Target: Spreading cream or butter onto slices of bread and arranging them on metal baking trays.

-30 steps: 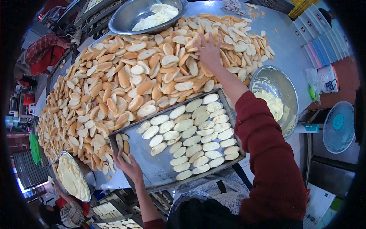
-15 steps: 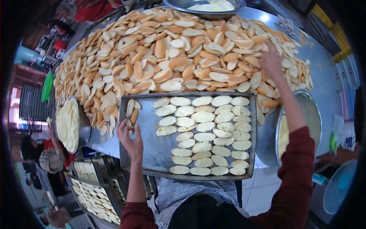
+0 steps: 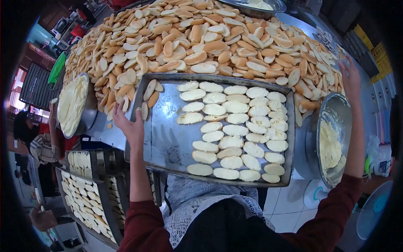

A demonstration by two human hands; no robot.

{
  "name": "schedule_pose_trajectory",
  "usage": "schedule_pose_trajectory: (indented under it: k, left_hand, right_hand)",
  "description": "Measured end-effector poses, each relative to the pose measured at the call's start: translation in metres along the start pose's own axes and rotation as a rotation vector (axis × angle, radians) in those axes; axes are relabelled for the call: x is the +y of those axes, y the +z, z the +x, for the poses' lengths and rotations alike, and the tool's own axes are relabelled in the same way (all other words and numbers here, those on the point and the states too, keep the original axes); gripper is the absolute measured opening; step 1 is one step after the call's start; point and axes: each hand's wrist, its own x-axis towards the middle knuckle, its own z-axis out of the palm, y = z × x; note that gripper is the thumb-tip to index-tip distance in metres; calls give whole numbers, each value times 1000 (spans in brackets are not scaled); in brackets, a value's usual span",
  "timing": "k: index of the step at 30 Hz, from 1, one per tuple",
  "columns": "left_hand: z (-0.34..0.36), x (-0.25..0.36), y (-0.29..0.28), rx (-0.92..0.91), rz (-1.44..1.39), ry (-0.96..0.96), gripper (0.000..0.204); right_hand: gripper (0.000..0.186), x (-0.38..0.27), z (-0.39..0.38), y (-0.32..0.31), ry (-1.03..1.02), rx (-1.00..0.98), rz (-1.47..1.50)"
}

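My left hand [image 3: 129, 126] is open, its fingers apart, at the left wall of a metal baking tray [image 3: 161, 138]. Its thumb is beside several bare bread slices [image 3: 152, 100] in the tray's far left corner. Rows of cream-topped bread slices [image 3: 236, 107] cover the middle and right of the tray; the left part shows bare metal. My right hand [image 3: 351, 77] is stretched out past the right end of a large heap of bread slices [image 3: 210, 46], with fingers apart and nothing visible in them.
A bowl of pale cream [image 3: 71, 105] stands left of the tray, and another metal bowl [image 3: 349, 138] with cream at the right. A third bowl [image 3: 268, 11] is at the back. Filled trays [image 3: 86, 197] stand lower left. A person [image 3: 46, 143] is at the far left.
My right hand has moved from the heap out to the right, beyond its end. My left hand has opened wider at the tray's edge. The view has shifted and turned slightly.
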Motion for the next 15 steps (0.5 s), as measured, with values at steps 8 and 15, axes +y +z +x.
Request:
schedule_pose_trajectory:
  k: [8, 15]
  left_hand:
    - [-66, -30, -79, 85, 38, -121, 34]
    - [-94, -39, -125, 192, -14, -97, 17]
  right_hand:
    - [7, -149, -164, -149, -103, 168, 279]
    - [12, -106, -295, -185, 368, 330, 531]
